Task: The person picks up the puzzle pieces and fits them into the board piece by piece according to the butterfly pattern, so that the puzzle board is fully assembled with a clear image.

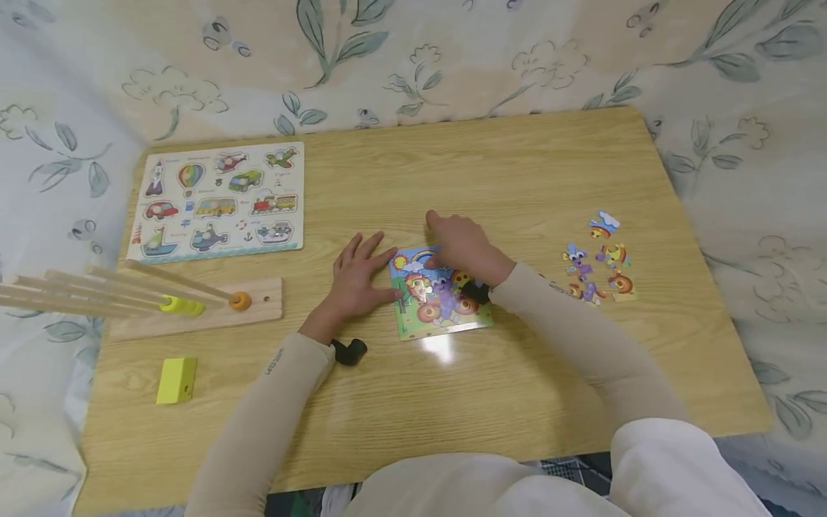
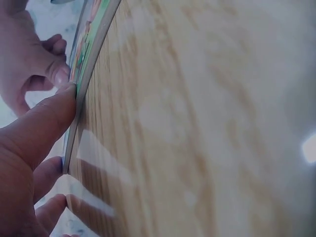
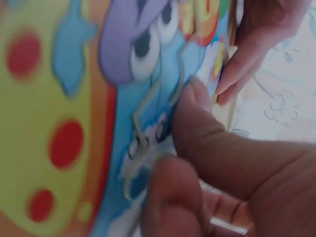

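Observation:
A colorful cartoon jigsaw puzzle board (image 1: 446, 301) lies on the table in front of me. My left hand (image 1: 357, 280) is beside its left edge, fingers spread; in the left wrist view the thumb (image 2: 59, 106) touches that edge. Over the upper edge is my right hand (image 1: 466, 244). The right wrist view has its thumb (image 3: 192, 113) and a bent finger (image 3: 173, 192) pinching a blue-and-white puzzle piece (image 3: 160, 126) at the board, with outlines showing around it. The fingers partly cover this piece. Several loose puzzle pieces (image 1: 614, 255) lie to the right.
At the back left lies a wooden vehicle puzzle (image 1: 220, 248). Nearer stands a wooden base (image 1: 274, 301) with several tall pegs, yellow beads (image 1: 182, 306) and an orange bead (image 1: 240, 300). A yellow block (image 1: 176, 380) rests at the left front. Patterned cloth (image 1: 452, 64) borders the table.

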Action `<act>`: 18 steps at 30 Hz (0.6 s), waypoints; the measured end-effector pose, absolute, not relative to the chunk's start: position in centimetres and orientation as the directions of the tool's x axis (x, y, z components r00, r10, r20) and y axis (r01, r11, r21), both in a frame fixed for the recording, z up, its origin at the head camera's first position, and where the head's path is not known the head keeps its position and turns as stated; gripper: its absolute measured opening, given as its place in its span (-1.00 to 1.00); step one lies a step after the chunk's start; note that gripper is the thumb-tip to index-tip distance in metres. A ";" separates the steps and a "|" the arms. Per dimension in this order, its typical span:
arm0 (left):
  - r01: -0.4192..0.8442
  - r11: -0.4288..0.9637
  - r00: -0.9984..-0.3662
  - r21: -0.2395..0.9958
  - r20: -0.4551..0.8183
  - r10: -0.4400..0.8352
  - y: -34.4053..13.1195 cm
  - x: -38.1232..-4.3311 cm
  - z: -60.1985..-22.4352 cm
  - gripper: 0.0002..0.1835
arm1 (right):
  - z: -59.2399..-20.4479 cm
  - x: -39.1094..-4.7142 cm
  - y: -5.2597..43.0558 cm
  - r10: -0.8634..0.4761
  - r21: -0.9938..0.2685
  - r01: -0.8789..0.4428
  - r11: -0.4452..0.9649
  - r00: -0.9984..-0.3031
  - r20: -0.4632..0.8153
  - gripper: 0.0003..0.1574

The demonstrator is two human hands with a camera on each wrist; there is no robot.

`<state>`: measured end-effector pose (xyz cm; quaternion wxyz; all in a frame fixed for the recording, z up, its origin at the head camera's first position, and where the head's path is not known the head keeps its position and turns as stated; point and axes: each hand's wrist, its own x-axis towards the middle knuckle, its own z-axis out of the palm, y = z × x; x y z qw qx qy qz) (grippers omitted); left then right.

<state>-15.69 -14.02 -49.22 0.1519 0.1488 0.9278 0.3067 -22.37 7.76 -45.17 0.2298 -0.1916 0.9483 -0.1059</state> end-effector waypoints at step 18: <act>0.184 0.770 -0.907 0.611 -0.196 0.373 -13.7 -15.4 -48.8 -0.16 | -41.0 -25.1 31.2 0.005 -0.130 0.078 0.988 -0.876 -0.482 -0.12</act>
